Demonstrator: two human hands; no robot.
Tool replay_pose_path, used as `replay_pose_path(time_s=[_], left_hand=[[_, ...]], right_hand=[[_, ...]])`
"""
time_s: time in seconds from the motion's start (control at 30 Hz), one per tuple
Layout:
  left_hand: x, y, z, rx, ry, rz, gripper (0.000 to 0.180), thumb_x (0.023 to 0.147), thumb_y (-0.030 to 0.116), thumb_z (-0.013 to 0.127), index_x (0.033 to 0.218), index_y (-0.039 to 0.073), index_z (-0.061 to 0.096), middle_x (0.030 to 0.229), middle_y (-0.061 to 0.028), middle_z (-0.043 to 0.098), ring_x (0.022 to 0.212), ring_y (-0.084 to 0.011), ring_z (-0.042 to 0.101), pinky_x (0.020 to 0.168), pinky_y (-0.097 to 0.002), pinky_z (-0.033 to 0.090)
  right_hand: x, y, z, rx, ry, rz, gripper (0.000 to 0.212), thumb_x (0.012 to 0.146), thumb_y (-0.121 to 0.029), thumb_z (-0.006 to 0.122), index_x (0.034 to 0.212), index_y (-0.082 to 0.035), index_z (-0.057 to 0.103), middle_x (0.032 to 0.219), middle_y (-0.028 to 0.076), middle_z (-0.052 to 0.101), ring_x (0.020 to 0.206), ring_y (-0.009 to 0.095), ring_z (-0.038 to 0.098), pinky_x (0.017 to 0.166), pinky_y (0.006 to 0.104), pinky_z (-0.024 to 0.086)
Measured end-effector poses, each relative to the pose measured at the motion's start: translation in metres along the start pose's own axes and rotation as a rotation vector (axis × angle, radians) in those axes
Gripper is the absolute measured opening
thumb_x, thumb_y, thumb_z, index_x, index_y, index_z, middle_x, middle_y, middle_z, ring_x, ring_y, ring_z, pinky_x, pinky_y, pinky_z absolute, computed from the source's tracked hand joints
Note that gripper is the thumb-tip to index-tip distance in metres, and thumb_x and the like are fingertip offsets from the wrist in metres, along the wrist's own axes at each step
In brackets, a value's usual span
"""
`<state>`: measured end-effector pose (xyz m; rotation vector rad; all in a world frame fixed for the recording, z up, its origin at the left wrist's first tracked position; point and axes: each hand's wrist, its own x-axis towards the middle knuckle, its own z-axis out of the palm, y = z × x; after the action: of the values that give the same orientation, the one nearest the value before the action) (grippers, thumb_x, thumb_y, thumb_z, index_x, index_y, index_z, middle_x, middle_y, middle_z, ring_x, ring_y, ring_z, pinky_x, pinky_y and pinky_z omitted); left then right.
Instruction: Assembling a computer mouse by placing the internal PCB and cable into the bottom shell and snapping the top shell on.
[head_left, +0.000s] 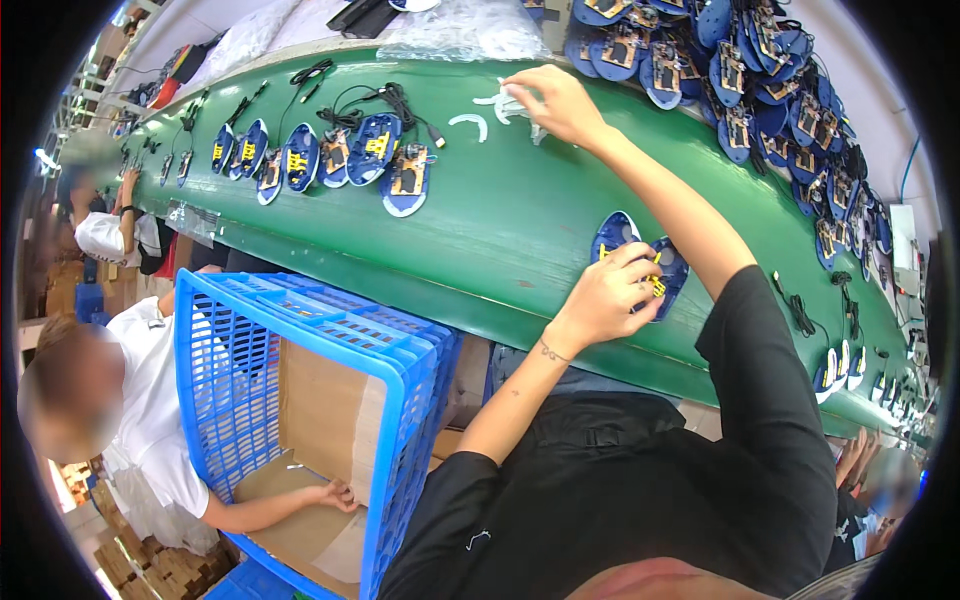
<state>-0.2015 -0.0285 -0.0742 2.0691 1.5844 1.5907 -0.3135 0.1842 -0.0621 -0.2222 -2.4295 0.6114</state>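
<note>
My left hand (608, 298) curls its fingers over a blue computer-mouse shell (672, 282) with yellow parts inside, partly hidden by the hand. A second blue shell (614, 232) lies against it on the left, on the green conveyor belt (500, 220). Farther off, my right hand (556, 104) is at a small group of translucent white curved strips (520, 112). Its thumb and forefinger close together at the end of one strip. One more curved strip (471, 125) lies to its left.
Several blue mouse halves with circuit boards and cables (372, 148) lie left on the belt. Many more mouse halves (735, 80) are heaped at the far right. A blue crate (400, 430) lined with cardboard stands left of me; a co-worker's hand (335, 495) reaches into it.
</note>
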Motion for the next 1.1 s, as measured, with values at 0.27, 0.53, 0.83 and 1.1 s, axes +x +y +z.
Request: replay_pose_path(time_s=[0.27, 0.53, 0.83, 1.1], left_hand=[[0.001, 0.0, -0.008, -0.031, -0.005, -0.009, 0.015, 0.072, 0.011, 0.076, 0.063, 0.005, 0.065, 0.098, -0.0041, 0.068, 0.11, -0.0248, 0.059, 0.088, -0.037, 0.053], [0.001, -0.002, -0.01, -0.058, -0.009, -0.009, 0.014, 0.071, 0.011, 0.075, 0.065, 0.003, 0.066, 0.097, -0.0037, 0.067, 0.11, -0.0241, 0.058, 0.085, -0.0368, 0.055], [0.0, -0.004, -0.015, -0.06, 0.0, 0.021, 0.011, 0.07, 0.01, 0.075, 0.068, 0.003, 0.067, 0.097, -0.0042, 0.066, 0.11, -0.0241, 0.058, 0.084, -0.0368, 0.055], [-0.002, -0.005, -0.022, -0.084, -0.03, -0.003, 0.009, 0.069, 0.01, 0.074, 0.071, 0.002, 0.069, 0.097, -0.0045, 0.067, 0.108, -0.0214, 0.06, 0.085, -0.035, 0.055]], right_hand=[[-0.032, 0.005, 0.006, -0.205, -0.262, 0.001, 0.089, 0.084, -0.07, 0.053, 0.149, -0.012, 0.034, 0.155, 0.023, 0.026, 0.144, 0.041, 0.023, 0.119, 0.0493, 0.017], [0.007, -0.019, 0.049, -0.197, -0.212, -0.318, 0.05, 0.091, -0.052, 0.057, 0.13, -0.02, 0.058, 0.138, 0.014, 0.049, 0.129, 0.035, 0.043, 0.106, 0.0488, 0.034], [0.014, -0.032, 0.045, -0.341, -0.188, -0.198, 0.027, 0.085, -0.033, 0.062, 0.099, -0.011, 0.059, 0.097, 0.008, 0.058, 0.09, 0.025, 0.06, 0.063, 0.0372, 0.054], [0.056, -0.026, 0.046, -0.153, -0.134, 0.062, 0.047, 0.078, -0.037, 0.065, 0.105, -0.001, 0.054, 0.094, 0.022, 0.066, 0.087, 0.041, 0.064, 0.076, 0.0496, 0.052]])
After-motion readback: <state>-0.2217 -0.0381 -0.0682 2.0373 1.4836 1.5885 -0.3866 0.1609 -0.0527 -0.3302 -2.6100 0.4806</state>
